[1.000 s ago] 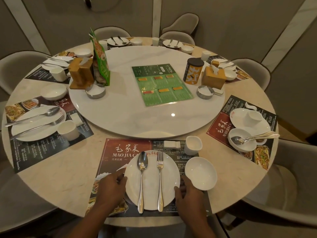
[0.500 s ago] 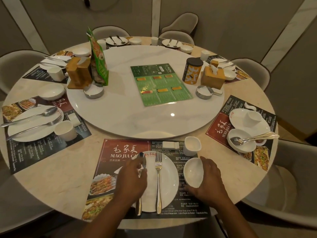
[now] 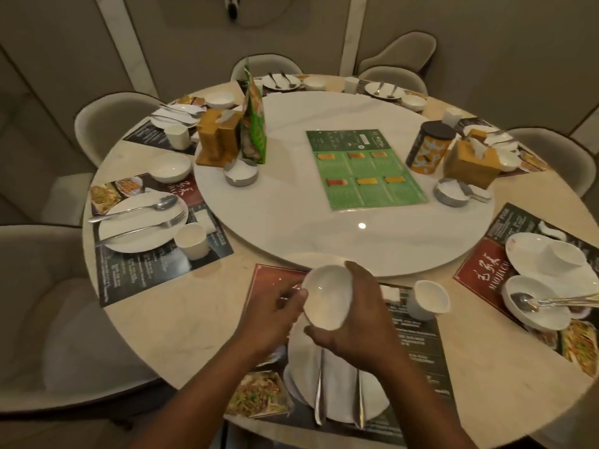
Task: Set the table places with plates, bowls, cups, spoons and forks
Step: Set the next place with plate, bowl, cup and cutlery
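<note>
My right hand (image 3: 356, 322) grips a small white bowl (image 3: 327, 299) and holds it tilted in the air above the near place. My left hand (image 3: 275, 319) is at the bowl's left rim, thumb against it and fingers curled beneath. Below them a white plate (image 3: 337, 393) lies on the near placemat (image 3: 418, 348), with a spoon (image 3: 319, 384) and a fork (image 3: 359, 396) side by side on it; my hands hide their heads. A white cup (image 3: 428, 299) stands to the plate's upper right.
A white turntable (image 3: 324, 205) carries a green menu (image 3: 366, 166), tissue boxes, a tin and ashtrays. The left place (image 3: 139, 222) has plate, spoon, fork, cup and bowl. At the right place (image 3: 544, 270) cutlery lies in a bowl. Chairs ring the table.
My right hand has lifted the bowl from the mat right of the plate and carried it left, above the plate. My left hand left the spoon and came up to the bowl.
</note>
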Demonstrator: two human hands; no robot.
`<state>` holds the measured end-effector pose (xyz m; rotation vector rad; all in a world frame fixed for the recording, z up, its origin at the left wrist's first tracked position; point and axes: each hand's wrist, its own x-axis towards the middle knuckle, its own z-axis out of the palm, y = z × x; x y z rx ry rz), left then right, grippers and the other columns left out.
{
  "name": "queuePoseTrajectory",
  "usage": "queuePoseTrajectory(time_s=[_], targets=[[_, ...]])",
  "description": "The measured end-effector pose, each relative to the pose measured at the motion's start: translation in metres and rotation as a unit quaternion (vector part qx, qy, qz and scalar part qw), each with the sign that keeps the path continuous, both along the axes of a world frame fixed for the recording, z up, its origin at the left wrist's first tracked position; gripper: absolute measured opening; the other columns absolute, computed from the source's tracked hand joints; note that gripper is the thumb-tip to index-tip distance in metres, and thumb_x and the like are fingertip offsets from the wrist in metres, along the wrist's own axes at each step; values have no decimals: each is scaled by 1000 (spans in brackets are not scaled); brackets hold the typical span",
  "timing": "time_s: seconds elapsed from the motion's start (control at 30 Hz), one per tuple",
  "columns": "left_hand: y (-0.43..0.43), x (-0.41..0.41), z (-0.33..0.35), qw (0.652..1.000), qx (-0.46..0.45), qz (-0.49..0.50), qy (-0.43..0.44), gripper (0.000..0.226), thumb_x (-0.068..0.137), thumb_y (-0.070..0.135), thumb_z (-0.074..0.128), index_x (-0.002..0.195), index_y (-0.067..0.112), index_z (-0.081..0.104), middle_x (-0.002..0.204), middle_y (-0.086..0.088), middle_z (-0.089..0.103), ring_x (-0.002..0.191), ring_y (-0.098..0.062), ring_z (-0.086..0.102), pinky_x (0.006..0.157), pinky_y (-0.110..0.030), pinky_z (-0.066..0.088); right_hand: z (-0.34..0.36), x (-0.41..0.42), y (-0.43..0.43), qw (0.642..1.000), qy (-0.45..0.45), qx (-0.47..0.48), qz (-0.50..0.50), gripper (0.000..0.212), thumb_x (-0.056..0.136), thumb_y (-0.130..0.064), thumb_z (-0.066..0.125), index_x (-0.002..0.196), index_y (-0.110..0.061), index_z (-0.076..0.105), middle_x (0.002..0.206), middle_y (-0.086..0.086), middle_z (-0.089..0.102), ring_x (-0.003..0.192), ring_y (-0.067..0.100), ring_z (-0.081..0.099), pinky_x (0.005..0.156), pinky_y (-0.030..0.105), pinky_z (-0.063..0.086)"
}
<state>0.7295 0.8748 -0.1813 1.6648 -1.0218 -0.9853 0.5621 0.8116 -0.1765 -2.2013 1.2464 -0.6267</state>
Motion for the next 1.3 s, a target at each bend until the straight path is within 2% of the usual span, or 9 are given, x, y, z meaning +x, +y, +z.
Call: queuePoseTrajectory(time_s=[0.07, 0.17, 0.27, 0.57, 0.83, 0.97, 1.17, 1.23, 1.3], targets=[[1, 27, -3, 999, 15, 36, 4, 32, 87, 47, 60, 118, 44, 65, 105, 7, 71, 94, -17, 70, 81, -46, 60, -9, 38, -4, 1000, 2, -21, 18, 121, 52, -68, 81, 146, -10, 32, 142, 6, 43, 129, 23, 43, 105, 44, 42], [-1, 61, -10, 995, 53, 68, -52, 33, 91, 34, 62, 123, 41, 63, 109, 7, 70, 90, -16, 69, 82, -44, 59, -15, 80, -8, 999, 32, 9, 40, 131, 50, -79, 75, 150, -13, 23, 151, 3, 35, 136, 19, 36, 112, 34, 35], [-6, 85, -25, 990, 96, 73, -75, 37, 90, 32, 63, 126, 37, 62, 104, 9, 67, 89, -15, 67, 85, -43, 57, -28, 105, -15, 996, 72, 25, 53, 128, 56, -77, 74, 153, -16, 16, 156, 1, 28, 141, 18, 31, 112, 28, 30], [-20, 109, -54, 990, 127, 54, -41, 36, 87, 30, 65, 122, 39, 64, 97, 13, 67, 85, -16, 68, 83, -44, 58, -54, 129, -29, 990, 130, 41, 47, 126, 56, -63, 82, 153, -19, 14, 157, -1, 27, 141, 18, 30, 112, 30, 31], [-25, 109, -62, 989, 136, 48, -43, 39, 90, 25, 65, 127, 34, 62, 103, 8, 64, 90, -15, 64, 85, -39, 57, -69, 130, -33, 989, 144, 15, 41, 123, 54, -67, 79, 151, -21, 19, 153, -3, 32, 137, 18, 35, 112, 32, 35], [-24, 109, -62, 989, 135, 46, -47, 39, 90, 25, 65, 128, 34, 62, 103, 8, 64, 90, -17, 65, 86, -43, 57, -76, 129, -32, 988, 149, -5, 32, 120, 54, -70, 76, 149, -21, 21, 151, -3, 34, 135, 18, 36, 112, 33, 34], [-23, 105, -59, 989, 124, 54, -59, 40, 92, 26, 64, 131, 29, 59, 106, 4, 65, 90, -16, 64, 84, -37, 55, -63, 123, -28, 988, 144, 32, 39, 128, 54, -74, 76, 153, -29, 8, 159, -3, 21, 144, 20, 25, 116, 43, 32], [-19, 104, -54, 988, 105, 79, -74, 38, 93, 30, 62, 130, 28, 57, 102, 3, 65, 88, -13, 62, 78, -31, 52, -44, 109, -26, 993, 114, 38, 14, 117, 62, -75, 70, 153, -29, 14, 159, -3, 24, 143, 17, 25, 116, 40, 30], [-9, 101, -46, 985, 88, 122, -81, 29, 94, 31, 60, 122, 24, 58, 96, 2, 64, 83, -11, 60, 70, -29, 47, -27, 81, -22, 997, 52, 12, -54, 83, 78, -62, 68, 146, -27, 36, 148, -3, 41, 134, 14, 38, 111, 36, 37]])
